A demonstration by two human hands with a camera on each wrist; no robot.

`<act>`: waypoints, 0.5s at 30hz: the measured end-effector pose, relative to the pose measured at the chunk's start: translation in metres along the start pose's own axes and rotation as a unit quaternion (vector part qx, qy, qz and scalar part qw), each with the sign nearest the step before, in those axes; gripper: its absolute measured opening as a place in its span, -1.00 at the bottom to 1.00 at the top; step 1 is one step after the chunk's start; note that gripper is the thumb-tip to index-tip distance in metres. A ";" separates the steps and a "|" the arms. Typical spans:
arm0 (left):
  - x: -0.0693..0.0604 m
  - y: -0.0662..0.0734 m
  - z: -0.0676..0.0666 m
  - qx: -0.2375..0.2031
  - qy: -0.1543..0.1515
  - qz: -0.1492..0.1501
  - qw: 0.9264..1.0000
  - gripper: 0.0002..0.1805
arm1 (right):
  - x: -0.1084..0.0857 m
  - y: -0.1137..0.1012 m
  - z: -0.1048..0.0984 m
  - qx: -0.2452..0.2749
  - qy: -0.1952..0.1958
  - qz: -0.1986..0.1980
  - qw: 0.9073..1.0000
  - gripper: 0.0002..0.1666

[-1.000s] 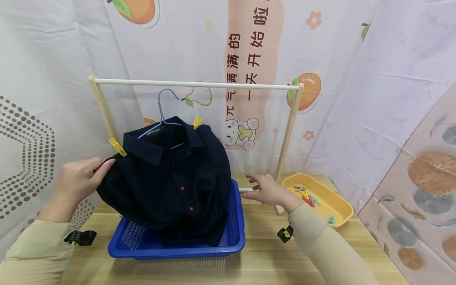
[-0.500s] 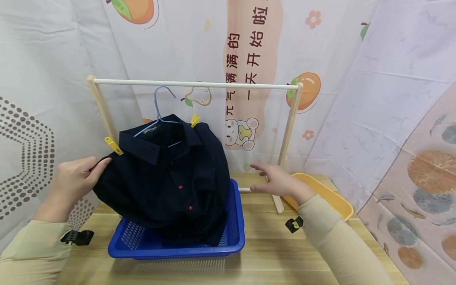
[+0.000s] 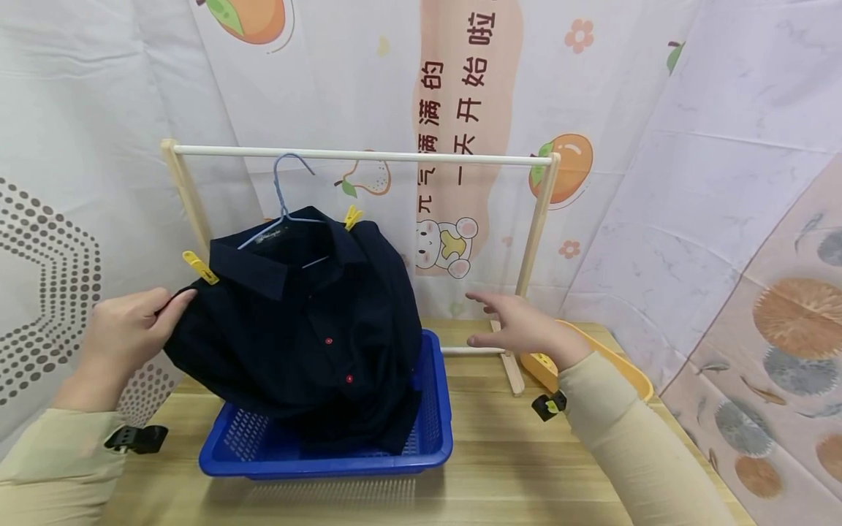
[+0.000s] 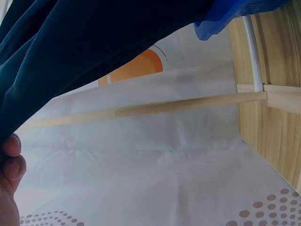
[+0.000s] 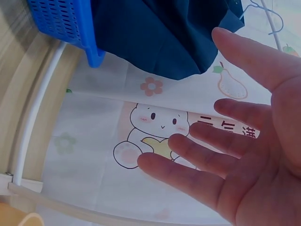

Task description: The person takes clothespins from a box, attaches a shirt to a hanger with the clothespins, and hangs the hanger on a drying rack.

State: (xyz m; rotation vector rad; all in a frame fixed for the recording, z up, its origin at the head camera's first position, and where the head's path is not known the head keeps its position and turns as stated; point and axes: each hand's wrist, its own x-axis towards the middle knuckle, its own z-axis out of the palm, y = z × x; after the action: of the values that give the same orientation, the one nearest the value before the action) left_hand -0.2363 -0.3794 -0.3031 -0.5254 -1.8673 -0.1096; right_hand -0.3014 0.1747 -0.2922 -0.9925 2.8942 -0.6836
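The left hand (image 3: 125, 330) pinched a navy, red-buttoned shirt (image 3: 296, 336) to its right, lower folds inside the blue basket (image 3: 329, 465). The right hand (image 3: 522, 327), released, fingers extended, partly hid the yellow tub (image 3: 625, 367) behind it.

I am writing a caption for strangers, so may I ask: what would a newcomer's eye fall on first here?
First, the dark shirt, left of centre on a blue hanger, its lower part in the blue basket. Next, the left hand at far left, pinching its cloth near a yellow clip. Then the right hand, holding nothing, right of the shirt.
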 end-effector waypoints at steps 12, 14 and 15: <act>-0.006 -0.007 -0.005 0.005 -0.009 -0.016 1.000 -0.35 | 0.010 -0.009 -0.008 -0.006 -0.003 -0.025 1.000 0.06; -0.006 -0.007 -0.005 0.004 -0.009 -0.016 1.000 -0.34 | 0.012 -0.012 -0.009 -0.009 -0.003 -0.029 1.000 0.08; -0.006 -0.007 -0.005 0.005 -0.010 -0.015 1.000 -0.34 | 0.013 -0.014 -0.009 -0.011 -0.004 -0.032 0.999 0.09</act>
State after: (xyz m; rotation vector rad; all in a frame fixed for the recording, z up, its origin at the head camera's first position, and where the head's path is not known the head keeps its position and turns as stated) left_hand -0.2333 -0.3896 -0.3058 -0.4924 -1.8949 -0.1158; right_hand -0.3050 0.1604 -0.2766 -1.0935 2.8810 -0.6498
